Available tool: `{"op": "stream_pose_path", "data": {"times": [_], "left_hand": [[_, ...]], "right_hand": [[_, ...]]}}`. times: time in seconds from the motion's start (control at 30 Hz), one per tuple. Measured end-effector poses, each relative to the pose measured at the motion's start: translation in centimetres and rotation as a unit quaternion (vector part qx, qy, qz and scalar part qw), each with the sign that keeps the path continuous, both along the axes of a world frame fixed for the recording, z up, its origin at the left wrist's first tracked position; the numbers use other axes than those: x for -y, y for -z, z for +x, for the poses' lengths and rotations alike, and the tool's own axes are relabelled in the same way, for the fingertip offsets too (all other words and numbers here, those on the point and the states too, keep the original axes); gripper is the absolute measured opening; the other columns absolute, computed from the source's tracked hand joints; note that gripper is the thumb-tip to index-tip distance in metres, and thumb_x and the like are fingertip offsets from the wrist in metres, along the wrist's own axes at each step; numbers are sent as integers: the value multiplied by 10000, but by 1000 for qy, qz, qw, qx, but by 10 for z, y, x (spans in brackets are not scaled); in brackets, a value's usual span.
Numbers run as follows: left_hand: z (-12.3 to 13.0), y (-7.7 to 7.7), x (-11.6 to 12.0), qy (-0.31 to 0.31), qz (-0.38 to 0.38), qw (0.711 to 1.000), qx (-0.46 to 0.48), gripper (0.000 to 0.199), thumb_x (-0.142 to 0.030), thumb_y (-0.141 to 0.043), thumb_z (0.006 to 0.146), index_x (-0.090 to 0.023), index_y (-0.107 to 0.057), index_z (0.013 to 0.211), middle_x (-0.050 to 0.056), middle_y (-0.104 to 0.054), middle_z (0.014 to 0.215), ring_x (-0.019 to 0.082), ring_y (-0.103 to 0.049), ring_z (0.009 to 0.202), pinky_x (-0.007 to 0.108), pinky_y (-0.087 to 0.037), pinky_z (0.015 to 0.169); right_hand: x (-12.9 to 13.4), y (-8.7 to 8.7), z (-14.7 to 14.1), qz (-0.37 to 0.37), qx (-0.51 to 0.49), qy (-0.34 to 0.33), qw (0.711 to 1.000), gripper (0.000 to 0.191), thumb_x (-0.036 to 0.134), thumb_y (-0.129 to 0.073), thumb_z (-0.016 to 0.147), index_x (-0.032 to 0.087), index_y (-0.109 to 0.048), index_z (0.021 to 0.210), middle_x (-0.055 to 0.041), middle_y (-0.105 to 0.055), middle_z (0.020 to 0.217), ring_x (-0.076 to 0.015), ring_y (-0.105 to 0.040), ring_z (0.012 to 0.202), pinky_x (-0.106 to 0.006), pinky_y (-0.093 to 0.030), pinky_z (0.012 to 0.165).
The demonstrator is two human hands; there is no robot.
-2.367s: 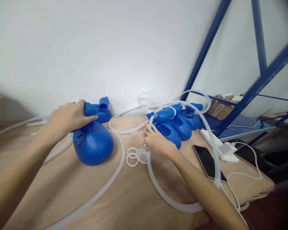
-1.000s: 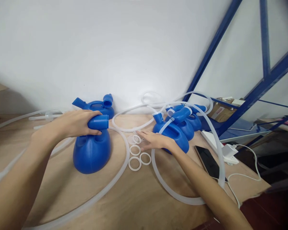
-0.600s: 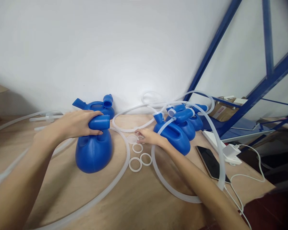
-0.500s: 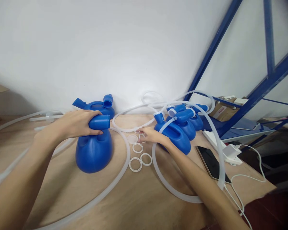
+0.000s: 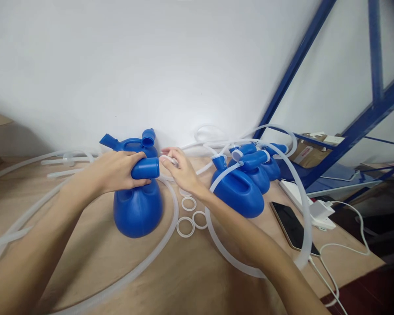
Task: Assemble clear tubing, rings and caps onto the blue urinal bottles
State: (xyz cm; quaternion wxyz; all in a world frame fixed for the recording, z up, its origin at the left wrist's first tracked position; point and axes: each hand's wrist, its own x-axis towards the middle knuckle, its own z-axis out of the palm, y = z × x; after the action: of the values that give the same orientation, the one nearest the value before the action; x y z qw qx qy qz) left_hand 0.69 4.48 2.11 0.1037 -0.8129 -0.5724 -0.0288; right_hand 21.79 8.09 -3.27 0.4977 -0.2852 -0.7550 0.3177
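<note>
My left hand (image 5: 124, 170) is wrapped round the neck of a blue plastic urinal bottle (image 5: 138, 214), which stands on the table with its open mouth turned right. My right hand (image 5: 183, 169) pinches a white plastic ring (image 5: 169, 160) just right of that mouth; fingers partly hide it, and I cannot tell whether the two touch. Several loose white rings (image 5: 185, 227) lie flat below my right hand. Behind my left hand stands a second blue bottle (image 5: 134, 144) with an angled spout.
Several blue bottles (image 5: 238, 192) with translucent hoses are grouped at the right. A long hose (image 5: 144, 264) loops across the wooden table (image 5: 197, 280). A phone (image 5: 293, 225), a white power strip (image 5: 321, 218) and cables lie near the right edge, beside a blue metal rack (image 5: 297, 65).
My right hand has picked up a white ring from the table and brought it up and left to the bottle's mouth. The held bottle has shifted slightly right.
</note>
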Motion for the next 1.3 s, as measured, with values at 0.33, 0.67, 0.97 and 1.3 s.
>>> {"op": "stream_pose_path", "data": {"times": [0.33, 0.67, 0.97, 1.3], "left_hand": [[4, 5, -1, 20, 9, 1000, 0, 604, -642, -502, 843, -183, -640, 1211, 169, -766, 1088, 399, -736, 920, 425, -511, 710], [3, 17, -7, 32, 47, 998, 4, 735, -596, -509, 847, -175, -570, 1447, 197, -744, 1224, 439, -735, 970, 451, -528, 706], [5, 9, -3, 12, 20, 1000, 14, 606, -626, -538, 820, -190, -654, 1223, 173, -762, 1117, 436, -731, 965, 434, -515, 704], [-1, 2, 1, 27, -20, 998, 50, 858, -805, -568, 769, -238, -520, 1410, 184, -742, 1150, 464, -714, 959, 451, -478, 710]], "right_hand": [[15, 35, -29, 21, 30, -13, 999, 846, 514, -599, 983, 244, -137, 1639, -162, -355, 1607, -273, -337, 1533, -516, -257, 1299], [1, 35, -25, -58, -8, -146, 988, 874, 477, -640, 972, 277, -128, 1651, -137, -308, 1652, -262, -404, 1505, -468, -441, 1216], [20, -4, 0, -83, 193, -69, 975, 1080, 551, -665, 935, 261, 54, 1686, -156, -129, 1754, -332, -191, 1618, -567, -313, 1263], [52, 2, 87, -112, 607, 50, 785, 474, 513, -600, 995, 164, -663, 1310, -167, -761, 1160, -352, -725, 1076, -390, -528, 849]]}}
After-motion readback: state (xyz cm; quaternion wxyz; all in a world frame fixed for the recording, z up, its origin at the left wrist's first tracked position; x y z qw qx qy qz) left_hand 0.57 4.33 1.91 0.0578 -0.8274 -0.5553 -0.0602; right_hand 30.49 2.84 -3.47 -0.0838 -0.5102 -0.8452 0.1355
